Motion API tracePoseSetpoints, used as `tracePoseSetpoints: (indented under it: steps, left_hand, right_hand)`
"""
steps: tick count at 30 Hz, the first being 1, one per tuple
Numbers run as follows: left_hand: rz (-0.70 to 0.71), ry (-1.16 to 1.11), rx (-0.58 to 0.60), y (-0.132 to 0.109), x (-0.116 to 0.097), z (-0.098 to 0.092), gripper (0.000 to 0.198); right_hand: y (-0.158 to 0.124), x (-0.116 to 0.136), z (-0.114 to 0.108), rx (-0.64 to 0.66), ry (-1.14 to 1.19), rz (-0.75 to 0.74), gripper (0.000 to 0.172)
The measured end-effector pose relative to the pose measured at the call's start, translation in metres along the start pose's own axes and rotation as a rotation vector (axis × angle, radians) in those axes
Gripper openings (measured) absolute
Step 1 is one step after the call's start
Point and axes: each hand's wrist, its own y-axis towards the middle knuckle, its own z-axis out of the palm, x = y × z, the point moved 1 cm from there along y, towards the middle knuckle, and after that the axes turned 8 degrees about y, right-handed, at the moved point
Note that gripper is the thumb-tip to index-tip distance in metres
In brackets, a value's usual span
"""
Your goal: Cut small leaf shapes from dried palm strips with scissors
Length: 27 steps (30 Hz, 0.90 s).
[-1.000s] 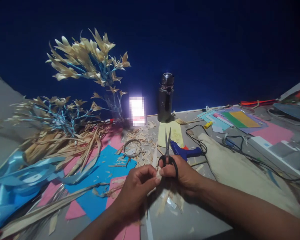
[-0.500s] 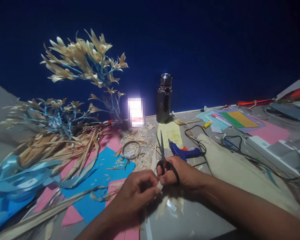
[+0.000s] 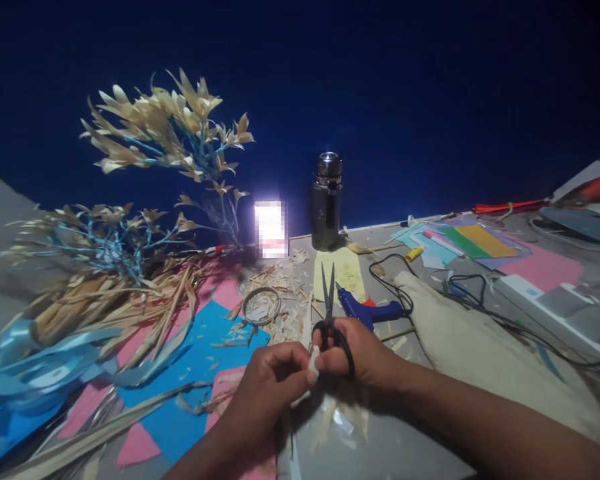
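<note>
My right hand (image 3: pixel 357 353) has black-handled scissors (image 3: pixel 329 293) hooked on its fingers, blades pointing away from me and slightly parted. Between the fingertips of my left hand (image 3: pixel 275 377) is a small pale piece of dried husk (image 3: pixel 313 360). The right thumb touches that piece too, so both hands meet over it. Just beyond the right hand lies a blue glue gun (image 3: pixel 373 309) with a black cord. Under the hands, pale husk scraps (image 3: pixel 330 420) lie on the grey tabletop.
Dried-leaf branches with blue stems (image 3: pixel 180 133) stand at the left, above husk strips (image 3: pixel 95 300) and light blue ribbon (image 3: pixel 45 373). A dark flask (image 3: pixel 327 207) stands at the back beside a glowing, blurred screen (image 3: pixel 271 230). At right lie a cream cushion-like bag (image 3: pixel 475 360) and a white power strip (image 3: pixel 550 313).
The scissors have swung from leaning left to nearly upright. The pale husk piece has been turned more upright in my fingertips, and both hands have shifted slightly.
</note>
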Motion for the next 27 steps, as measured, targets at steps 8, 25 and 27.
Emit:
tracePoseSetpoints:
  steps: [8, 25, 27]
  left_hand:
    - [0.009, -0.292, -0.08, 0.002, -0.02, 0.006, 0.019]
    - [0.123, -0.335, -0.219, 0.0, -0.025, 0.001, 0.02]
    - [0.121, -0.33, -0.21, 0.0, -0.024, 0.002, 0.021]
  right_hand:
    - [0.008, 0.004, -0.012, 0.054, -0.034, -0.026, 0.042]
    - [-0.009, -0.007, -0.002, 0.268, -0.468, 0.26, 0.025]
    - [-0.008, -0.009, -0.003, 0.295, -0.458, 0.238, 0.031]
